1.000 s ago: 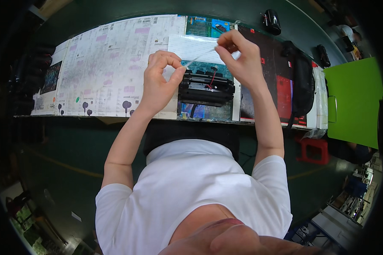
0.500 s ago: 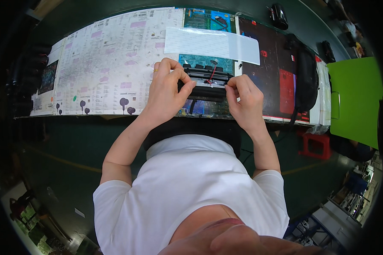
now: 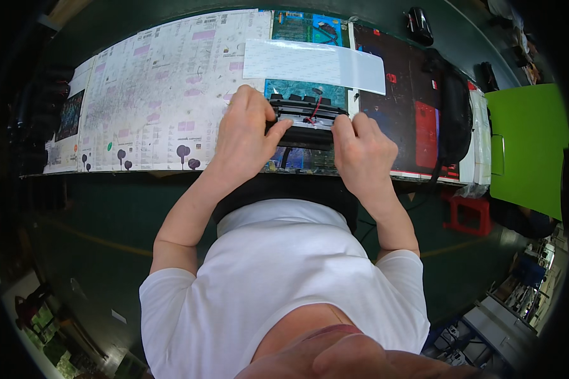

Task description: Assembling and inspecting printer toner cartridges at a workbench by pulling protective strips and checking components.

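A long black plastic housing (image 3: 303, 136) lies crosswise on the table in front of me, its upper side showing. Along its middle runs a pale silvery strip (image 3: 322, 122), and a thin red wire (image 3: 315, 111) rises from it to a small dark piece at the back. My left hand (image 3: 246, 129) is closed around the housing's left end, thumb pressed on the near edge of the strip. At the opposite end my right hand (image 3: 362, 148) has its thumb and fingers pinched on the housing; the fingertips partly hide what they grip.
Behind the housing lies a white sheet (image 3: 313, 65) on the printed table covering (image 3: 164, 101). A black bag (image 3: 454, 114) rests at the table's right side. Beyond it stand a green board (image 3: 528, 145) and a red stool (image 3: 468, 215).
My right hand has turned further over, its knuckles now up and its fingers drawn in at the housing's right end. My left fingers have curled down at the left end.
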The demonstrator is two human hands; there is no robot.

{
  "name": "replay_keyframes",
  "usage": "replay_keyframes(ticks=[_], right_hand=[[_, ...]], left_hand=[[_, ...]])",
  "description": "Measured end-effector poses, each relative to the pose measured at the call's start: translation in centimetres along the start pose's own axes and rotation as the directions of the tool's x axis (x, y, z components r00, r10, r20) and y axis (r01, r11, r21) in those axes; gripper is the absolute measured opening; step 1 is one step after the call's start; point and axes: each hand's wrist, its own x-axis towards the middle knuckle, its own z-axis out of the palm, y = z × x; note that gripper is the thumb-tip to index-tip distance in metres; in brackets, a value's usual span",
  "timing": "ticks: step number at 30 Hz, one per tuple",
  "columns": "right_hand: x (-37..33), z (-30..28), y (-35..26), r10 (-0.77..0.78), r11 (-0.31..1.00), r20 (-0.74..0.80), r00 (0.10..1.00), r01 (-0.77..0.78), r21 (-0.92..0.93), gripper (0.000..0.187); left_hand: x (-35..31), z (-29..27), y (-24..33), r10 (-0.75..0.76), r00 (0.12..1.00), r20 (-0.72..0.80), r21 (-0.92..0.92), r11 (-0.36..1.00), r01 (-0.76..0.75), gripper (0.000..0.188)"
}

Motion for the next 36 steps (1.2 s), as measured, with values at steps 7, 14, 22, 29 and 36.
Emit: replay_keyframes(ticks=[7, 14, 22, 29, 36], right_hand=[[-0.4, 0.2, 0.6, -0.032, 0.965, -0.199, 0.979, 0.082, 0.249, 0.022], [0.9, 3.8, 0.7, -0.04, 0.865, -0.177, 0.983, 0.123, 0.486, 0.025], [-0.8, 3.3, 3.9, 0.02, 0.777, -0.029, 0.999, 0.003, 0.63, 0.033], [3.8, 3.2, 7.5, -0.051, 0.72, 0.006, 0.999, 0.033, 0.693, 0.041], [21.0, 13.9, 14.2, 0.388, 0.759, 0.046, 0.92, -0.348, 0.55, 0.044]], left_hand=[[-1.7, 1.3, -0.8, 0.502, 0.85, -0.158, 0.246, 0.854, -0.458, 0.038], [-0.6, 3.7, -1.1, 0.51, 0.845, -0.163, 0.198, 0.856, -0.478, 0.033], [-0.1, 1.6, -1.8, 0.406, 0.899, -0.161, 0.068, 0.914, -0.401, 0.041], [-1.7, -1.0, -6.4, 0.318, 0.907, -0.277, 0.07, 0.948, -0.311, 0.048], [-3.6, -4.5, -11.6, 0.116, 0.95, -0.29, 0.092, 0.991, -0.093, 0.026]])
